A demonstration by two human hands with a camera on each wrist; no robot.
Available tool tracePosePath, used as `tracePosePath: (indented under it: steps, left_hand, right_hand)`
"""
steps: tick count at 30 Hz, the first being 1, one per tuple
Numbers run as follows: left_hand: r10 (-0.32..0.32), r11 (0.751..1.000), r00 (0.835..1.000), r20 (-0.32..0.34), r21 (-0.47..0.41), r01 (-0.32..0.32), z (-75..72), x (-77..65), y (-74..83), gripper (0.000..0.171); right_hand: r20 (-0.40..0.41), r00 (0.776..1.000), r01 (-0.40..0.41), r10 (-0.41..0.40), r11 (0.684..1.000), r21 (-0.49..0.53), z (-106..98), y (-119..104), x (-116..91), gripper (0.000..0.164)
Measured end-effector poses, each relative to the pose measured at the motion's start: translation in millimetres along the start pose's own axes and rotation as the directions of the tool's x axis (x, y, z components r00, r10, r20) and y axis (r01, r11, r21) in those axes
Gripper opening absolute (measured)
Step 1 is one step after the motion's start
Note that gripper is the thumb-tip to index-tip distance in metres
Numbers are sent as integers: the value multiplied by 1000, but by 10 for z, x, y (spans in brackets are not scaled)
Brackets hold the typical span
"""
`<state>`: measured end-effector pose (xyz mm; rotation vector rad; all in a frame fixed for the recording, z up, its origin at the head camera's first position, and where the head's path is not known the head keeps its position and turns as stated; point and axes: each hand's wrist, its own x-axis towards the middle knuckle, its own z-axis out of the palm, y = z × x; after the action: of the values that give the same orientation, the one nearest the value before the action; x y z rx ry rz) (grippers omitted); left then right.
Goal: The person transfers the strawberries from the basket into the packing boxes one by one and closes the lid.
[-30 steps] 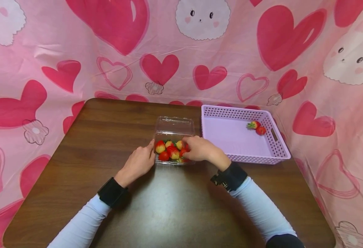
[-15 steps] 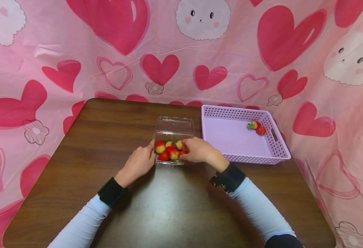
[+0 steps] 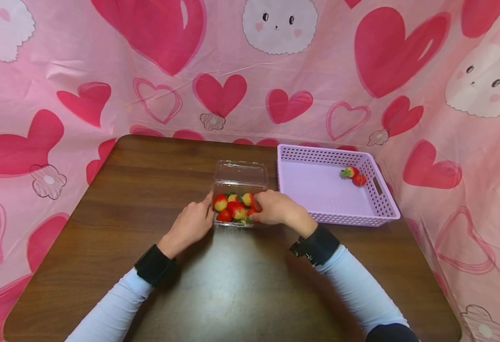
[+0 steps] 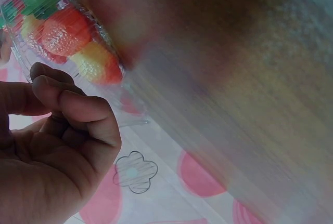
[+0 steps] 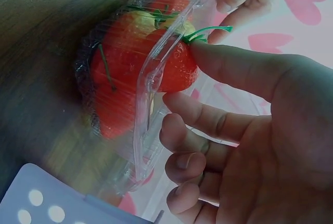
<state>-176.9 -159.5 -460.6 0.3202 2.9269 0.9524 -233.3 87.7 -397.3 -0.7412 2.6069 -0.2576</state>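
Note:
A clear plastic clamshell container [image 3: 241, 183] stands on the table with its lid raised at the back. Several red and yellow strawberries [image 3: 236, 209] fill it. My left hand [image 3: 191, 222] grips the container's left wall, fingers curled at the edge in the left wrist view. At the other side, my right hand [image 3: 275, 207] reaches over the rim. In the right wrist view its thumb and index finger pinch a red strawberry [image 5: 179, 68] with a thin green stem, while its other fingers hang outside the container wall.
A lilac perforated basket [image 3: 318, 190] stands right of the container, close to the right hand. In its far right corner lie a strawberry [image 3: 351, 172] with green leaves and a round red fruit [image 3: 359, 180]. The brown wooden table [image 3: 228, 285] backs onto a pink heart-print cloth [image 3: 232, 61].
The right hand shifts slightly inside the container, and the strawberries by its fingers move a little to the left. The left hand stays at the left wall.

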Motion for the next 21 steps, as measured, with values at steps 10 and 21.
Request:
tracePosePath:
  steps: [10, 21]
  left_hand:
    - [1, 1000, 1000, 3, -6, -1, 4, -3, -5, 58]
    - [-7, 1000, 1000, 9, -13, 7, 0, 0, -3, 58]
  right_hand:
    - [13, 1000, 20, -20, 1000, 1, -43, -7, -25, 26]
    - [25, 998, 61, -61, 998, 32, -25, -19, 6, 32]
